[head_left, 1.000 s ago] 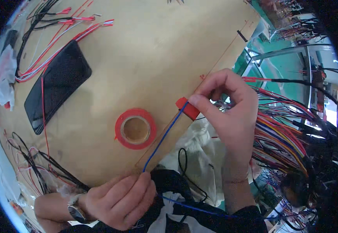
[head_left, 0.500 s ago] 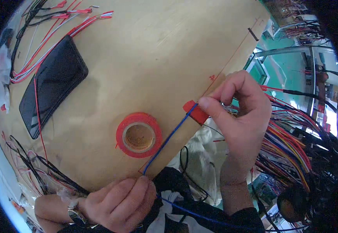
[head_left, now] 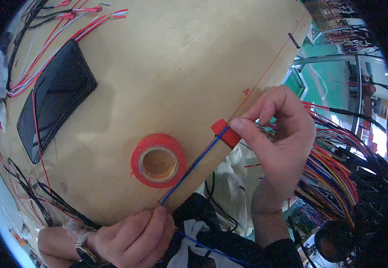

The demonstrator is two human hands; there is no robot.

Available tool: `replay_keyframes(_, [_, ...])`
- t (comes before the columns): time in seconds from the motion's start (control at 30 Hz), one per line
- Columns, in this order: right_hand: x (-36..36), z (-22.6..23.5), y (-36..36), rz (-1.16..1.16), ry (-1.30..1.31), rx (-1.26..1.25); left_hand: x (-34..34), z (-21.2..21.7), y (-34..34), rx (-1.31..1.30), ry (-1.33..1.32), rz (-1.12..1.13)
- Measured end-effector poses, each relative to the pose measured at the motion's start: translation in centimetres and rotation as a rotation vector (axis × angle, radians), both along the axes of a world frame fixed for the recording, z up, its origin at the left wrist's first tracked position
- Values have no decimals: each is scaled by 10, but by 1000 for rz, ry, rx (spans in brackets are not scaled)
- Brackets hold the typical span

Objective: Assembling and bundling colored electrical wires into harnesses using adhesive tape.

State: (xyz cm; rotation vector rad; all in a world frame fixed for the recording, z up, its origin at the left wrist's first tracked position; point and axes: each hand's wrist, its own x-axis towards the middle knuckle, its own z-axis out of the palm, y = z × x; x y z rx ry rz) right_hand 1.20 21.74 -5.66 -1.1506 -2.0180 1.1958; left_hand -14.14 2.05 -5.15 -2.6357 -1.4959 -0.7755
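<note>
A blue wire runs taut between my two hands along a thin red line on the table's near edge. My left hand, with a watch on its wrist, is closed round the wire at the lower end of that line. From this fist the wire trails on to the right across my lap. My right hand pinches the wire's far end between thumb and forefinger, at a piece of red tape wrapped over the table edge. A roll of red tape lies flat just left of the wire.
A black phone lies on the wooden table at the left, a red wire across it. Black, red and white wire bundles lie at the far left, black cables nearer. Many coloured wires hang beyond the right edge.
Both hands keep their hold on the blue wire and have barely moved. The view has shifted slightly, so the phone and tape roll appear a little lower and further left.
</note>
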Motion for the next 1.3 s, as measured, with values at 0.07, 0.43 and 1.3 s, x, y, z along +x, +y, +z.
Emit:
replay_keyframes(0.07, [-5,5,-4,-30,21,-3,5,10,-2,-8,-12,64])
replay_keyframes(0.43, [0,-1,-2,-66,40,-50,2,1,6,-42,-50,24])
replay_keyframes(1.3, [-8,-7,-13,-107,133,-34,2,-2,-3,79,54,-6])
